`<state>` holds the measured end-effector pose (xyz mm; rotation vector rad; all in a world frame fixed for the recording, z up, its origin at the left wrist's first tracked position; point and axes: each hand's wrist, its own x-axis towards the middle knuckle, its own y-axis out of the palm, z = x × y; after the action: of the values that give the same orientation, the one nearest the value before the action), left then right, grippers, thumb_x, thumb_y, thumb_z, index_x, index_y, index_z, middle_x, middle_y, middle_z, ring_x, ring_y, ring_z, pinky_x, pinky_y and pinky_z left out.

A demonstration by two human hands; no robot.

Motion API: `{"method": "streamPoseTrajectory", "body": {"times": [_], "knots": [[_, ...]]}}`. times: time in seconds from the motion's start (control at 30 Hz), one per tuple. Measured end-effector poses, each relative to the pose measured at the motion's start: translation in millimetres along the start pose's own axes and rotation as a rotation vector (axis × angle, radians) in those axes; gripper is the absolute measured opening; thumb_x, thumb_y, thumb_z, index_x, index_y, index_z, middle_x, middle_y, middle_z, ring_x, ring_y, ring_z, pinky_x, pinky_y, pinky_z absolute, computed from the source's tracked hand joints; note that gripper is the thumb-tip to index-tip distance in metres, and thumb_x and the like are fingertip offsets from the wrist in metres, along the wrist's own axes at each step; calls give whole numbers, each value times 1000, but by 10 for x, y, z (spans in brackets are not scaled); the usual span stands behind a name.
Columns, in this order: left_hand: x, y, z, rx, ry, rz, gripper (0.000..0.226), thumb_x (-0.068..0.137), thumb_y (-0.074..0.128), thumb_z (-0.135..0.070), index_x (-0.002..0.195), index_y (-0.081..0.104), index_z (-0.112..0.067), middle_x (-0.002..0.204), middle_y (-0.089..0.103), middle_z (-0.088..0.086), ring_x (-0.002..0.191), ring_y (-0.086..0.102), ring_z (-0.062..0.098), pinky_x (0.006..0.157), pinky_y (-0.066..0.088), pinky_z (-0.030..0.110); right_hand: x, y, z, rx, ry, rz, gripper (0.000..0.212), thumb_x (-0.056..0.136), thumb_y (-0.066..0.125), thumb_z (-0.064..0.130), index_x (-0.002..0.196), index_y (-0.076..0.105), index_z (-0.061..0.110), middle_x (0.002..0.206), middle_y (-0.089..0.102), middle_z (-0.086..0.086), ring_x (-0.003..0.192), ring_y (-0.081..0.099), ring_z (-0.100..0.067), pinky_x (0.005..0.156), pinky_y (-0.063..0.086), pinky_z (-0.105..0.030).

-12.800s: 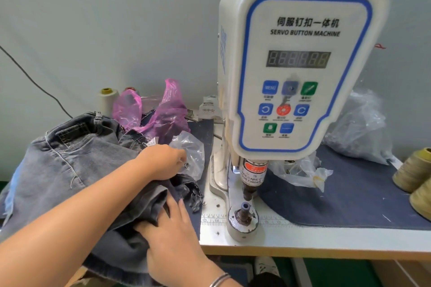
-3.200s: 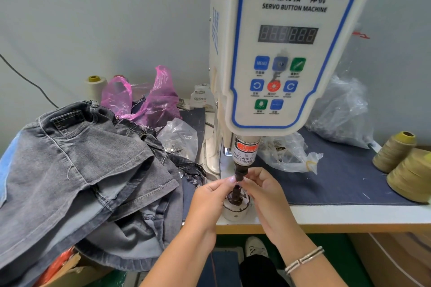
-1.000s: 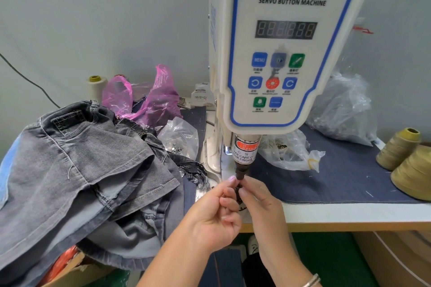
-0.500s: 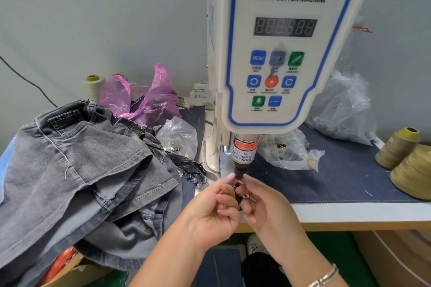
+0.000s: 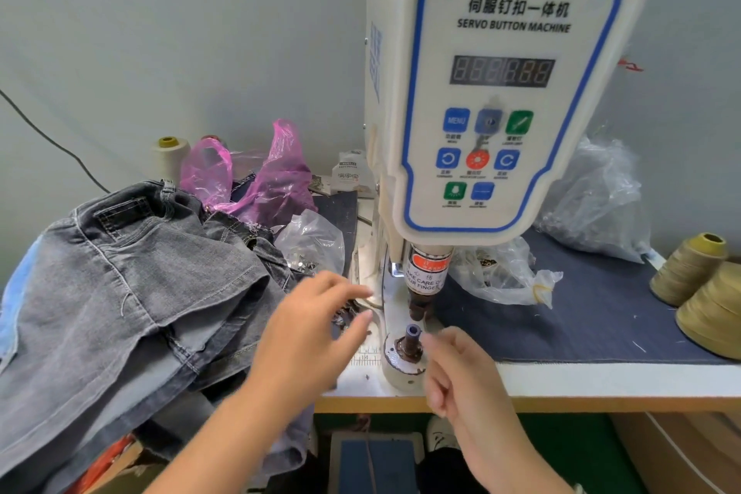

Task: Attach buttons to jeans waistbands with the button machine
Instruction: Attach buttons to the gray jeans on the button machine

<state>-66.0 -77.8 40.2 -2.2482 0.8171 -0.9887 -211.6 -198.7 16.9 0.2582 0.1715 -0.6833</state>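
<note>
Left hand (image 5: 308, 337): fingers spread, empty, above grey jeans (image 5: 132, 293); right hand (image 5: 461, 373): loosely curled, empty, beside servo button machine (image 5: 497, 92) lower die (image 5: 409, 341).

in front of me is a plain grey-blue wall (image 5: 180, 32), evenly lit, with a thin black cable (image 5: 52, 140) running down it on the left. my worktable (image 5: 601, 377) has a white top with a wooden front edge, and a dark blue cloth mat (image 5: 601, 317) covers its right part. below the table the floor (image 5: 581, 453) looks green.
</note>
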Motion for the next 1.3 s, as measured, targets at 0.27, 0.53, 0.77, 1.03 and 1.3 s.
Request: {"method": "streamPoseTrajectory", "body": {"times": [0.27, 0.53, 0.77, 1.03, 1.3], "knots": [[107, -641, 621, 728, -339, -31, 68, 72, 74, -56, 131, 57, -27, 142, 46, 9, 131, 36, 32, 108, 24, 52, -78, 447, -17, -443, -150, 425, 26, 90, 61, 36, 68, 53, 25, 62, 51, -4, 53, 48, -11, 61, 46, -23], [81, -658, 639, 479, -184, -360, 12, 87, 66, -16, 97, 68, -10, 91, 69, 9, 84, 61, 36, 73, 47, 47, 226, 849, 90, -438, -204, 359, 18, 92, 57, 40, 80, 57, 26, 82, 64, 2, 69, 61, -10, 72, 55, -25], [-81, -487, -2, 71, 168, -10, 31, 82, 53, -36, 105, 68, -22, 95, 70, -13, 87, 63, 12, 80, 47, 32, 482, 1000, 411, 83, 70, 322, 73, 68, 64, 72, 128, 56, 31, 119, 68, 1, 110, 65, -18, 99, 49, -42], [-123, -650, -124, -157, 238, -104, 17, 90, 54, -30, 93, 65, -17, 111, 66, -11, 102, 65, 4, 81, 54, 24, 561, 895, 191, 168, 105, 81, 32, 91, 40, -11, 89, 63, 11, 60, 59, -4, 59, 54, -13, 57, 41, -19], [169, -1078, 136, -90, -26, -260, 26, 83, 52, -31, 105, 57, -43, 117, 60, -16, 113, 51, -6, 96, 37, 10, 437, 878, 219, 170, 123, 82, 35, 90, 35, -13, 88, 59, 12, 55, 58, 5, 55, 56, -7, 47, 39, -11]]}}
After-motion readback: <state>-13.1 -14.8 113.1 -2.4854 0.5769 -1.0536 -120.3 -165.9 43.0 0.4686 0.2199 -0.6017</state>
